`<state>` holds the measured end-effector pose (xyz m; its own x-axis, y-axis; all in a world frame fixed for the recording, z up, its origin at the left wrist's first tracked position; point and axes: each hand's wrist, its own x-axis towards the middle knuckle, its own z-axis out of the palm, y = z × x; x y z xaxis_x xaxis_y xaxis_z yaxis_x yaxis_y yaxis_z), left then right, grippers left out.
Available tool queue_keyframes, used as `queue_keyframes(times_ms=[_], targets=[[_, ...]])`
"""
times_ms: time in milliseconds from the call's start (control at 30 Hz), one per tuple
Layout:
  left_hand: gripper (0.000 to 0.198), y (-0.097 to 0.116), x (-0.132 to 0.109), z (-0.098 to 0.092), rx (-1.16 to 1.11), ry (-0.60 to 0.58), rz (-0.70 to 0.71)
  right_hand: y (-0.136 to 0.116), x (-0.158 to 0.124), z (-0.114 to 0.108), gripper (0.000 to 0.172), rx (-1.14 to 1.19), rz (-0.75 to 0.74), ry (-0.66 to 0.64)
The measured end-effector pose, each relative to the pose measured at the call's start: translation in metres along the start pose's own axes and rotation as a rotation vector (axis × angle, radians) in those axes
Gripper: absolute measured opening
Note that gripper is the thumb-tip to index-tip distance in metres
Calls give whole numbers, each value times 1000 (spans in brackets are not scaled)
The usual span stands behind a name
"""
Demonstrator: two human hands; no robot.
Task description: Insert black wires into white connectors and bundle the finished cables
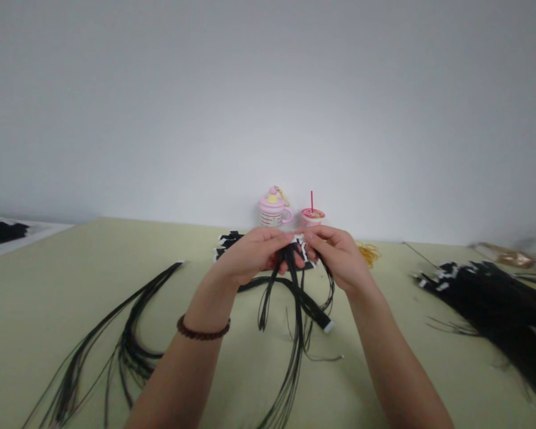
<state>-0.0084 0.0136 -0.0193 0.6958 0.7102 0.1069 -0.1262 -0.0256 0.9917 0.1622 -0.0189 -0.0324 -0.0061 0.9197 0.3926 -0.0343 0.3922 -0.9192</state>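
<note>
Black wires (291, 292) | center of frame, gathered between both hands, white-tabbed ends at top | left hand (250, 256), right hand (337, 256): fingers (315, 234) clamped on the wires | loose wires (129, 342) lower left on bench (39, 310) | wire pile (486, 304) at right | pink toy cup (273, 208) upper center

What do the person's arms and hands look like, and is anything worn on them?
Both arms are bare, with no sleeves or gloves. The left arm has a dark brown beaded bracelet around the wrist. The right arm wears nothing visible. The left hand and right hand show no visible rings.
</note>
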Motion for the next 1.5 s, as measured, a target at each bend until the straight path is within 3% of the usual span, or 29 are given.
queue_keyframes(times_ms=[333,567,767,1133,1500], targets=[[32,-1,0,1,56,96,6,4,3,2,32,20,-19,20],[37,-2,2,-2,283,223,102,3,2,2,32,-55,-36,24],[33,-1,1,-2,196,128,49,1,1,4,32,-62,-26,34],[27,-2,-1,-5,260,42,-36,1,-1,6,41,-71,51,-25],[28,-1,-1,-9,33,-52,-64,-1,-3,6,34,-18,27,-30]])
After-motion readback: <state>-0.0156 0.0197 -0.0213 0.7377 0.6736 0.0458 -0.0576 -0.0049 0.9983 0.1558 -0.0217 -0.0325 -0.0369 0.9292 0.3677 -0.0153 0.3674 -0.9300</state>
